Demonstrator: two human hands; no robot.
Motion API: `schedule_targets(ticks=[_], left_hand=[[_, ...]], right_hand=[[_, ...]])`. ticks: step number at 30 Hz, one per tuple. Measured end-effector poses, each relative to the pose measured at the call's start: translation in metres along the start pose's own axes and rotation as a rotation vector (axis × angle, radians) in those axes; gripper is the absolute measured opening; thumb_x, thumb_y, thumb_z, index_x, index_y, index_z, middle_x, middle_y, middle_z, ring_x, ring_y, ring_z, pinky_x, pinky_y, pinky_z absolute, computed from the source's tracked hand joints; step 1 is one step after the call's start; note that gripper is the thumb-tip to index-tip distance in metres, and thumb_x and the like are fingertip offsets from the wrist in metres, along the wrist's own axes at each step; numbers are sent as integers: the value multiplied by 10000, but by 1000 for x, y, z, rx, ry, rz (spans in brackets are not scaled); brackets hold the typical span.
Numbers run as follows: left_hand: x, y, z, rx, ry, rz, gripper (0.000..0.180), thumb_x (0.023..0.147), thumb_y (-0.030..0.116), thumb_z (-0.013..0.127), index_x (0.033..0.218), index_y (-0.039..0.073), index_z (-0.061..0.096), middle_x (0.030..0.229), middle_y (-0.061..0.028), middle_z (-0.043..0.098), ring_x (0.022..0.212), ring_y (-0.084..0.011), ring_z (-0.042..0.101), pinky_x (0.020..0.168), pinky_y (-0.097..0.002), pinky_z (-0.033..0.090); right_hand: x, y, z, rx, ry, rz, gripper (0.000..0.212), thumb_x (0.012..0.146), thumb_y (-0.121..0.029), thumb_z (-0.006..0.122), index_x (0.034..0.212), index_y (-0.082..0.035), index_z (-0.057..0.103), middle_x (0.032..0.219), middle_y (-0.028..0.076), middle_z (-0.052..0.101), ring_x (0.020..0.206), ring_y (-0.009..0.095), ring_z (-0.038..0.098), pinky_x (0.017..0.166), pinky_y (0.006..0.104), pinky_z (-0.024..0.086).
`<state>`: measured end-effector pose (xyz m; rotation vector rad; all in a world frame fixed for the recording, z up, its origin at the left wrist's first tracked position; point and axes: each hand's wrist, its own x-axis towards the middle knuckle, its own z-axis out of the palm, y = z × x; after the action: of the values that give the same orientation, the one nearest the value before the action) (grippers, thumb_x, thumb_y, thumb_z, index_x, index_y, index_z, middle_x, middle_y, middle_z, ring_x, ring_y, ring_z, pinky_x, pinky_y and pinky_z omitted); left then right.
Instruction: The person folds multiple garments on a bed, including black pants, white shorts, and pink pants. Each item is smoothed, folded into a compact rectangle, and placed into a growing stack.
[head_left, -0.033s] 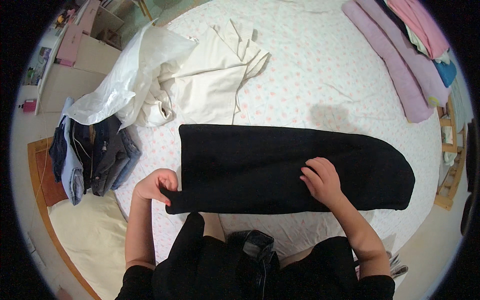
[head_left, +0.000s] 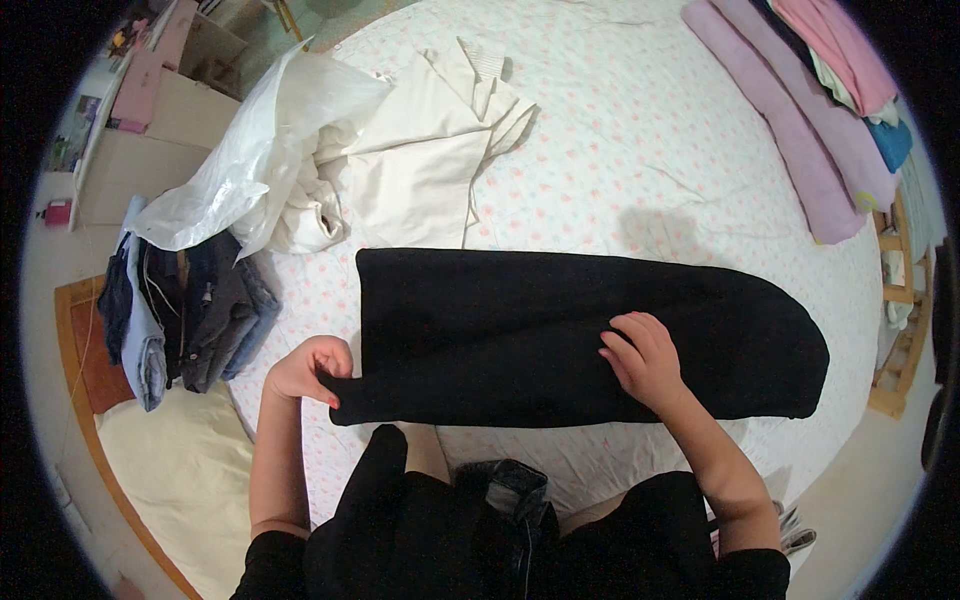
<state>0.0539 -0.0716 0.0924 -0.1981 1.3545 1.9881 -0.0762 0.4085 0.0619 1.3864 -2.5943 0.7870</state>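
Observation:
A long black folded garment (head_left: 500, 320) lies across the bed in front of me, with a straight left end and a rounded right end. My left hand (head_left: 315, 370) pinches its near left corner between thumb and fingers, and the cloth there is pulled out a little. Over the right half of the garment, my right hand (head_left: 645, 360) has its fingers curled down onto the cloth, gripping a shallow ridge. The fingertips partly disappear against the black fabric. Which kind of garment it is, I cannot tell.
The bed (head_left: 600, 140) has a white floral sheet. Beyond the garment lie cream trousers (head_left: 415, 150) and a clear plastic bag (head_left: 250, 160). Folded jeans and dark clothes (head_left: 200, 310) sit at left, above a pale yellow pillow (head_left: 180, 470). Lilac bedding (head_left: 780, 120) lies at far right.

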Motion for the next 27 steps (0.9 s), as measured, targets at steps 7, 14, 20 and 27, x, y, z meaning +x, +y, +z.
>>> schedule_targets(ticks=[7, 14, 20, 27], left_hand=[[-5, -15, -12, -34, 92, 40, 449, 537, 49, 921, 820, 43, 572, 733, 8, 611, 615, -55, 544, 543, -199, 409], [-2, -7, -7, -11, 116, 62, 420, 555, 40, 908, 798, 51, 566, 701, 25, 582, 609, -59, 523, 555, -212, 408], [20, -1, 8, 463, 485, -25, 220, 748, -67, 746, 854, 42, 587, 835, 25, 590, 761, -58, 564, 669, -222, 477], [34, -1, -3, -95, 121, 192, 262, 916, 249, 651, 1078, 65, 557, 998, -33, 617, 940, -96, 559, 808, -239, 445]], right_hand=[[7, -1, 0, -11, -65, 100, 274, 792, -165, 716, 1023, -81, 594, 1039, 89, 566, 966, 276, 573, 872, 423, 447], [12, -5, 2, -17, -43, 210, 181, 751, -138, 715, 883, -109, 595, 998, 53, 541, 969, 254, 543, 890, 413, 395], [41, -4, -50, 218, -286, 117, 147, 701, -87, 709, 776, -61, 585, 911, 64, 569, 934, 267, 558, 876, 409, 419], [65, 12, -81, 700, -570, 734, 100, 814, -38, 640, 797, -35, 541, 727, 97, 585, 659, 201, 568, 632, 324, 472]])
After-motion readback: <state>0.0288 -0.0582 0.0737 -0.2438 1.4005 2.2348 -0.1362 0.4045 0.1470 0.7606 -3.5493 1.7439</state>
